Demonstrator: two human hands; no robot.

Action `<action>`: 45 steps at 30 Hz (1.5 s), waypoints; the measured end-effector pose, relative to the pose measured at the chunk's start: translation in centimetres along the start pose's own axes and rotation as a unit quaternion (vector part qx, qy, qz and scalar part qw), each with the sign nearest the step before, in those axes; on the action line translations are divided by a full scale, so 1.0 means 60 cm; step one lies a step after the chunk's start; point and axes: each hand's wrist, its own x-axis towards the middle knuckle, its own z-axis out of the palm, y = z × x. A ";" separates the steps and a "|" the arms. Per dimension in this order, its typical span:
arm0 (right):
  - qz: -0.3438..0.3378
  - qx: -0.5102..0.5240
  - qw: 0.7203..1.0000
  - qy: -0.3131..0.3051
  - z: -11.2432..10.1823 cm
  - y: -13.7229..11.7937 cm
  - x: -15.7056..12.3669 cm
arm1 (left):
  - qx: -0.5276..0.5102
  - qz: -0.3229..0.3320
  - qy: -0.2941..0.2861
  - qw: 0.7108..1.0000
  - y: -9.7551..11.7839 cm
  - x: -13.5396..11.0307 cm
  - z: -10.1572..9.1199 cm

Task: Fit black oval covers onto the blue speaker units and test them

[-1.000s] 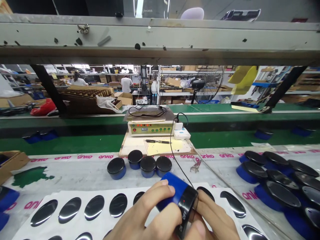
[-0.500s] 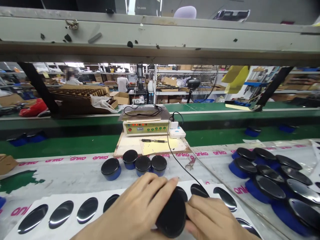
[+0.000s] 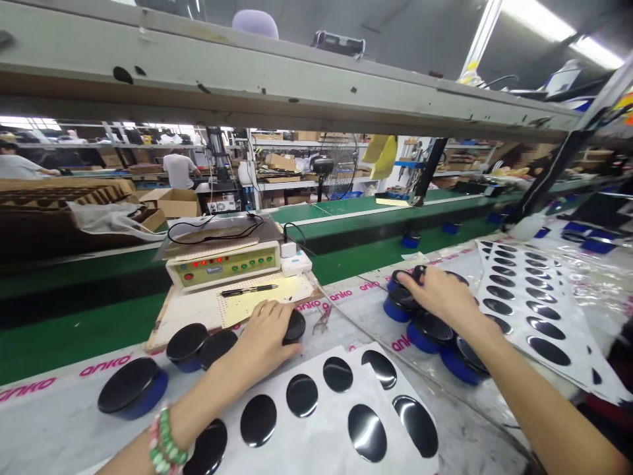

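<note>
My left hand (image 3: 267, 336) is closed around a round piece with a glossy black top (image 3: 295, 327), low over the covered bench. Beside it stand more black-topped round pieces with blue sides, one of them a black-topped piece (image 3: 133, 386) at the left. My right hand (image 3: 440, 290) reaches into the group at the right, thumb and fingers around a blue round piece (image 3: 419, 273); some fingertips are hidden. In front of my left hand lies a white sheet (image 3: 316, 442) bearing glossy black discs (image 3: 302, 395).
A control box (image 3: 225, 264) with lit indicators stands on a board, with a pen (image 3: 250, 290) in front. A cable (image 3: 395, 359) crosses the bench. More disc sheets (image 3: 539, 297) lie at the right. Behind runs a green conveyor (image 3: 341, 264) beneath a shelf beam (image 3: 297, 82). People are farther back.
My hands have parted from the black-topped piece they held together. The left is now at the row of pieces, the right at the right-hand group. The view has turned right.
</note>
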 end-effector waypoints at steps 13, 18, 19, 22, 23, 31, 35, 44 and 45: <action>-0.042 -0.065 0.991 -0.108 0.035 -0.048 0.016 | -0.116 0.020 0.090 0.989 0.057 -0.073 -0.095; -0.175 0.035 0.984 -0.021 -0.041 -0.095 -0.022 | -0.174 0.024 0.163 0.971 0.075 -0.101 -0.111; -0.223 0.068 0.972 -0.003 -0.064 -0.110 -0.041 | -0.202 0.030 0.173 0.963 0.081 -0.103 -0.115; -0.427 0.213 0.879 0.012 -0.130 -0.157 -0.110 | -0.391 0.020 0.134 0.910 0.095 -0.102 -0.127; -0.499 0.259 0.827 0.003 -0.147 -0.171 -0.131 | -0.457 0.009 0.101 0.884 0.096 -0.103 -0.132; -0.549 0.357 0.754 0.057 -0.189 -0.215 -0.205 | -0.763 -0.167 0.011 0.625 0.069 -0.148 -0.139; -0.581 0.316 0.747 0.064 -0.178 -0.227 -0.228 | -0.829 -0.162 0.010 0.536 0.066 -0.165 -0.131; -0.603 0.247 0.753 0.091 -0.160 -0.240 -0.241 | -0.758 -0.202 0.074 0.616 0.085 -0.177 -0.129; -0.600 0.235 0.758 0.101 -0.162 -0.238 -0.242 | -0.736 -0.198 0.086 0.642 0.085 -0.178 -0.126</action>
